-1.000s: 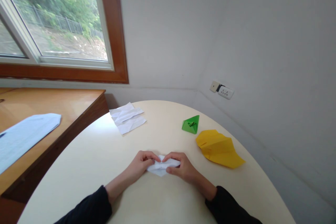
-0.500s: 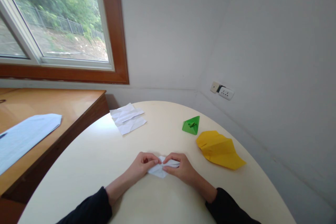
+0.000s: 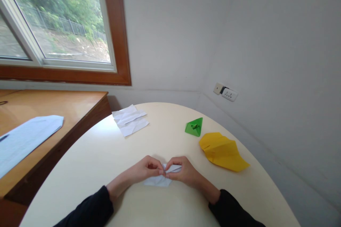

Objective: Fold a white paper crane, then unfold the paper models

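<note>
A small folded white paper (image 3: 160,181) lies low over the near part of the round table (image 3: 87,170). My left hand (image 3: 149,167) pinches it near its middle, thumb and forefinger pressed together. Opposite, my right hand (image 3: 183,171) grips the paper's right part between thumb and forefinger, and a folded white flap shows between those fingers. The fingertips of both hands meet at the paper's centre and hide the creases there.
White creased sheets (image 3: 130,120) rest at the table's far left. A folded green paper piece (image 3: 194,127) and a creased yellow paper (image 3: 223,151) lie to the right. On the wooden desk (image 3: 77,103) is a stack of papers (image 3: 32,138) with a pen.
My left hand has shifted slightly right, closer to the right fingertips. The white paper's lower part has spread left and toward me. My right hand has barely moved.
</note>
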`<state>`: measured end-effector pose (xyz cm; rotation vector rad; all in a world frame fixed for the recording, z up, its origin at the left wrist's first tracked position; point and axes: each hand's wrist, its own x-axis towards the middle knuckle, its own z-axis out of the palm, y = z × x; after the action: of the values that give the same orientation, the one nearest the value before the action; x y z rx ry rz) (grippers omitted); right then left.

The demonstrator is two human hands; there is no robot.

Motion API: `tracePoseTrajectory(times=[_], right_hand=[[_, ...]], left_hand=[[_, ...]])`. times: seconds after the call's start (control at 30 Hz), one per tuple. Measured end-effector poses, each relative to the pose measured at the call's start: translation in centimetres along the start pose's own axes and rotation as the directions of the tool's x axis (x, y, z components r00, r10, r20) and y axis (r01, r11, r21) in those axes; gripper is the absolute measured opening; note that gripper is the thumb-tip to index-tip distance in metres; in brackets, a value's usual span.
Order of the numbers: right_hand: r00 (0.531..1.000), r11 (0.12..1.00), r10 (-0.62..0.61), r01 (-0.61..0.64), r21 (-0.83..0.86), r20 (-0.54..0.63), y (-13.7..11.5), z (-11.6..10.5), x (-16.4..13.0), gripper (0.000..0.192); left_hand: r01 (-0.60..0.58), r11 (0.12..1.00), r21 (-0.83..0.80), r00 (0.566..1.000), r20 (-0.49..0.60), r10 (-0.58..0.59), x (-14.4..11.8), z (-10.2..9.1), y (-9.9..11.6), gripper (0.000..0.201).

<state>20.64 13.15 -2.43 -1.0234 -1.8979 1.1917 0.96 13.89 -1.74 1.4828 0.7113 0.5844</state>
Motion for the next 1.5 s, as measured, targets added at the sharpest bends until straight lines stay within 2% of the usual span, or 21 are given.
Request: tracePoseTrajectory(times=[0.1,0.27,0.47,0.73,0.93,1.1,1.27,1.5], right_hand=[[1.000,1.000,-0.015,0.015,-0.005,0.012,0.2,0.0,0.0,0.018],[1.000,1.000,-0.022,0.022,-0.001,0.006,0.6,0.0,0.1,0.017],[1.000,1.000,0.002,-0.003,0.013,0.014,0.6,0.0,0.1,0.015],[0.999,1.000,0.008,-0.008,0.011,-0.035,0.7,-0.2,0.3,0.017],[0.993,0.986,0.066,-0.049,0.156,-0.103,1.5,-0.2,0.7,0.027],[0.982,0.948,0.120,-0.070,0.310,-0.146,1.9,-0.2,0.9,0.034],[0.960,0.955,0.120,-0.041,0.295,-0.253,1.7,-0.4,1.1,0.030],[0.941,0.944,0.151,-0.046,0.327,-0.304,1.7,-0.3,1.4,0.033]], left_hand=[[-0.017,1.000,0.009,0.999,0.047,0.017,0.0,-0.1,0.2,0.036],[0.019,1.000,0.016,0.995,0.103,-0.020,0.2,-0.3,-0.2,0.037],[0.024,0.998,0.052,0.993,0.113,-0.030,0.1,-0.3,-0.1,0.034],[0.023,0.990,0.139,0.999,0.035,-0.028,-0.2,-0.2,-0.1,0.043],[0.091,0.995,0.033,0.993,-0.074,-0.089,-0.2,-0.1,-0.1,0.042],[0.122,0.981,-0.148,0.980,-0.140,-0.143,-0.2,0.0,-0.2,0.035],[0.134,0.973,-0.186,0.975,-0.153,-0.163,-0.2,-0.1,-0.2,0.033],[0.135,0.967,-0.217,0.972,-0.162,-0.172,-0.4,0.0,0.1,0.033]])
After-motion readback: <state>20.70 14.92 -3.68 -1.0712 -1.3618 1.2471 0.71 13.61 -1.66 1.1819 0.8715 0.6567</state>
